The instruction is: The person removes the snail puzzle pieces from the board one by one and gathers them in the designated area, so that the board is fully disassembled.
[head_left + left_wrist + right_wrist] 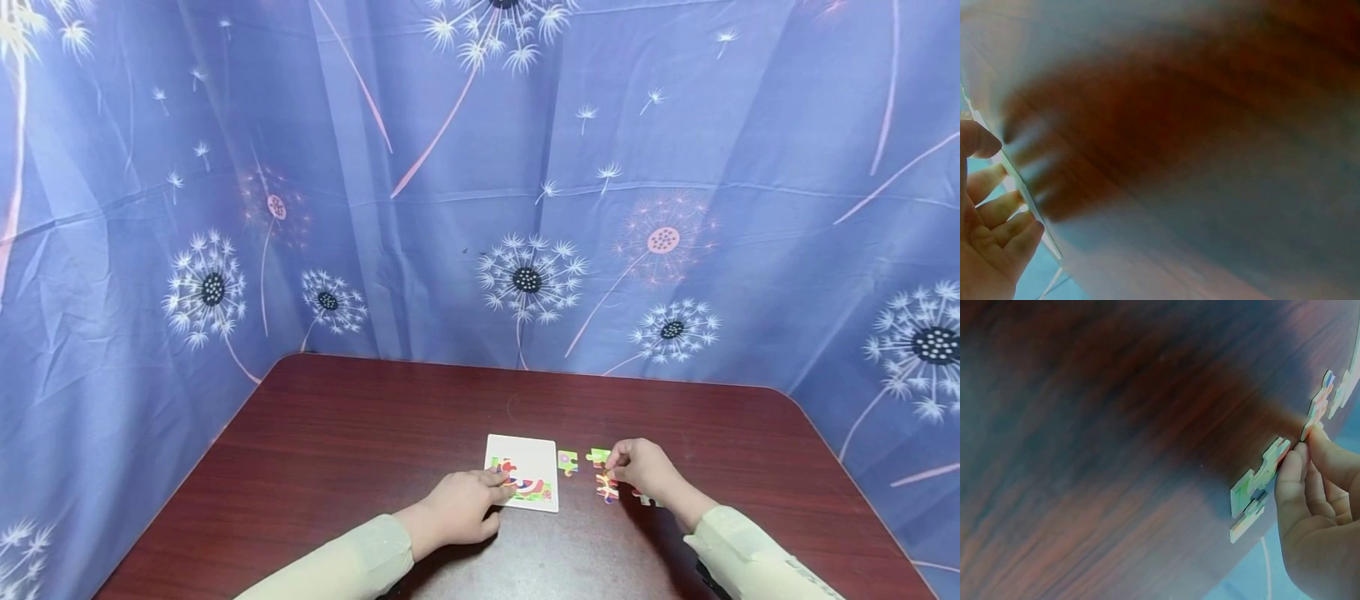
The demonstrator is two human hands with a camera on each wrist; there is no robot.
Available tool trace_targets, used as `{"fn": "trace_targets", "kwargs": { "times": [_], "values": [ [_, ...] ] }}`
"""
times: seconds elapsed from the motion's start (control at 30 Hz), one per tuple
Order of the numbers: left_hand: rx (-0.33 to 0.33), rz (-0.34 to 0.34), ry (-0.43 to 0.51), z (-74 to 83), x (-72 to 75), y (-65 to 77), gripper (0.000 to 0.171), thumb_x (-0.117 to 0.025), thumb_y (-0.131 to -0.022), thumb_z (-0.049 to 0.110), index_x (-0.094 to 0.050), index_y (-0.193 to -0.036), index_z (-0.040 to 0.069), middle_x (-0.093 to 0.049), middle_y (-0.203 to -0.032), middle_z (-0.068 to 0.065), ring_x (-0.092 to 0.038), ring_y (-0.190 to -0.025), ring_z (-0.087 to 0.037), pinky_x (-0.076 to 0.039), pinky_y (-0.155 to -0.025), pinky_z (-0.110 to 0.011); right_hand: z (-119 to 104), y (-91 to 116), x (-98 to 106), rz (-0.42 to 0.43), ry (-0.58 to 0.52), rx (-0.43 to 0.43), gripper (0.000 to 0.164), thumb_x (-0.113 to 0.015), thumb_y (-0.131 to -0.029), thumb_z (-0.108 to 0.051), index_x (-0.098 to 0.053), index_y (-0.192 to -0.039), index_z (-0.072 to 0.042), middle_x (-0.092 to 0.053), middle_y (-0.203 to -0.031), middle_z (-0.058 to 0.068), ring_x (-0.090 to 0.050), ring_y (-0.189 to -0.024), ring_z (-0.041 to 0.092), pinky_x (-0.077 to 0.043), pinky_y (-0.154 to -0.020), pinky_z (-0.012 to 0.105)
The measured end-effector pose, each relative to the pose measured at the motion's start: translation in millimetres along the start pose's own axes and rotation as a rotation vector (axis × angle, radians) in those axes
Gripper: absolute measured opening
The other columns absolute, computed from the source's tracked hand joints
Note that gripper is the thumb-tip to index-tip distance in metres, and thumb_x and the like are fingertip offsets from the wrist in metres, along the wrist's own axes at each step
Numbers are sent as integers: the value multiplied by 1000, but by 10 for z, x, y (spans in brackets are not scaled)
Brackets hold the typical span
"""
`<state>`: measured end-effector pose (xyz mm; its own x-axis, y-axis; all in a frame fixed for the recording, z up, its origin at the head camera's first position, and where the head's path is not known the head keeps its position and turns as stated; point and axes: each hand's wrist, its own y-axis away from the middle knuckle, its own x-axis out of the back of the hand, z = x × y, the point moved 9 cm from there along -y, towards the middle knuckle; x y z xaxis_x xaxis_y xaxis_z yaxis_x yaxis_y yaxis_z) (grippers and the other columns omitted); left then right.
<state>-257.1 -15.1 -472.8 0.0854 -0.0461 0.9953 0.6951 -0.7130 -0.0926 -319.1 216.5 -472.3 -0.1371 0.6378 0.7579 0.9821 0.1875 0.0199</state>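
Note:
A white puzzle tray (522, 451) lies on the table with several colourful pieces fitted along its left and lower sides. My left hand (461, 507) rests at the tray's left edge, its fingers reaching over the fitted pieces. In the left wrist view, the fingers (1007, 231) extend over the tray's thin edge. To the right of the tray, my right hand (645, 468) has thumb and fingertips drawn together at a red and yellow puzzle piece (607, 489). The right wrist view shows these fingertips pinching the end of that piece (1318, 403).
A green puzzle piece (567, 462) lies just right of the tray, and another green piece (597, 456) sits beyond the right fingertips. More pieces (647, 498) lie partly under the right hand. Blue dandelion-print curtain (450, 275) borders the dark red wooden table (360, 433).

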Motion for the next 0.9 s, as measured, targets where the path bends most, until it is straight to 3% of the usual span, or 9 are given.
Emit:
{"fn": "trace_targets", "kwargs": {
  "times": [0.53,0.9],
  "values": [
    [-3,-7,2,-2,6,2,46,-67,-86,26,-71,-132,23,-71,-135,-1,-68,-124,-14,-56,-100,-27,46,21,-27,3,-24,-28,16,-74,-84,5,-68,-74,-6,-69,-69,0,-52,-56,9,-43,-49,21],
    [-59,50,-42,16,72,-27,31,-66,-94,22,-75,-123,23,-73,-124,2,-69,-117,-13,-57,-98,-26,-23,-11,18,-49,-90,14,9,-75,-83,4,-69,-79,0,-70,-73,6,-55,-62,9,-47,-53,24]
  ]
}}
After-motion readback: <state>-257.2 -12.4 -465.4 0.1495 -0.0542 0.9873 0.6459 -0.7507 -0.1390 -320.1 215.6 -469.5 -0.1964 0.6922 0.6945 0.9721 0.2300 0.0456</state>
